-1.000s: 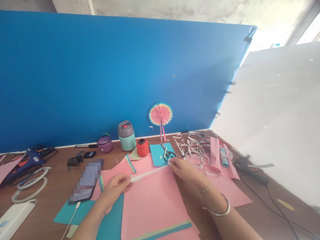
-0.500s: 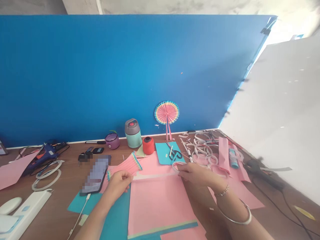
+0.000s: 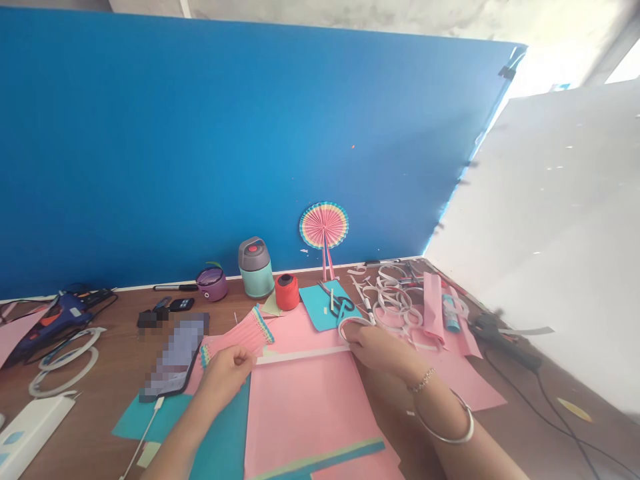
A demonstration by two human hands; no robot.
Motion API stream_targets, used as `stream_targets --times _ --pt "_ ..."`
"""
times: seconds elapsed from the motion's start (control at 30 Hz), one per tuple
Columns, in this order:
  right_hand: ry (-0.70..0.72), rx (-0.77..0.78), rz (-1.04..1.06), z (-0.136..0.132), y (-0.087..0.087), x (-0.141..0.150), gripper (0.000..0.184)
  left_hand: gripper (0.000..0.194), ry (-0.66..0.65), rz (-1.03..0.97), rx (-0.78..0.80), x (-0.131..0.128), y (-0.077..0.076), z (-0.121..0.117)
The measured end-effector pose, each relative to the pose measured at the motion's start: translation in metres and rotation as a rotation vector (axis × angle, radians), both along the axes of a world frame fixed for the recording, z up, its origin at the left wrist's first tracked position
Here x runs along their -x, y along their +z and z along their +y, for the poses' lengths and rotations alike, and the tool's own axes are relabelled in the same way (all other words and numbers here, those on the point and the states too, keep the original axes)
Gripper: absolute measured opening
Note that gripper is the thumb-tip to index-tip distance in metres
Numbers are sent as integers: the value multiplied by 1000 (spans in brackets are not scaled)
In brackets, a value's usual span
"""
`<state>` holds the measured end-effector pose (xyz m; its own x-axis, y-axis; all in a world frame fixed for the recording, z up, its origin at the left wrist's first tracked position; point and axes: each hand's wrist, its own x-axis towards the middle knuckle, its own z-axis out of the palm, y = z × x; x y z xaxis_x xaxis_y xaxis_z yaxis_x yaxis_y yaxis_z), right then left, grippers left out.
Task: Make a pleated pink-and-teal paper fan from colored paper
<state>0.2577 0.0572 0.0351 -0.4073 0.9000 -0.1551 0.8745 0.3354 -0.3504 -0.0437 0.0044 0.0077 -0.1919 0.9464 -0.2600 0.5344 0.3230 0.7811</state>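
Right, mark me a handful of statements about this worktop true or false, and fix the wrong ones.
1. The scissors lie on the small blue sheet. True.
2. The purple pot stands between the flask and the red spool. False: the flask stands between the pot and the spool.
3. The right hand holds a roll of white tape. True.
4. The bangle is on the left arm. False: it is on the right arm.
5. The white strip runs across the large pink sheet. True.
6. The round fan lies flat beside the phone. False: it is upright by the blue board.
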Motion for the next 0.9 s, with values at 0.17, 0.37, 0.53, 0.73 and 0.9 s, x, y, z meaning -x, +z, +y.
stream_targets --times 0.17,0.37,0.53,0.73,0.9 --pt "-9 -22 -86 3 -8 1 13 26 25 -21 29 2 -3 1" --pt "8 -45 -124 4 -8 4 13 22 1 43 17 3 -9 2" --pt "-5 -45 -142 2 -4 6 14 19 -18 88 -9 4 -11 3" --pt "-45 -32 -177 2 -5 6 12 17 -32 125 -11 4 -13 3" --pt "-26 -30 -163 1 -2 5 12 18 -33 111 -11 4 -11 2"
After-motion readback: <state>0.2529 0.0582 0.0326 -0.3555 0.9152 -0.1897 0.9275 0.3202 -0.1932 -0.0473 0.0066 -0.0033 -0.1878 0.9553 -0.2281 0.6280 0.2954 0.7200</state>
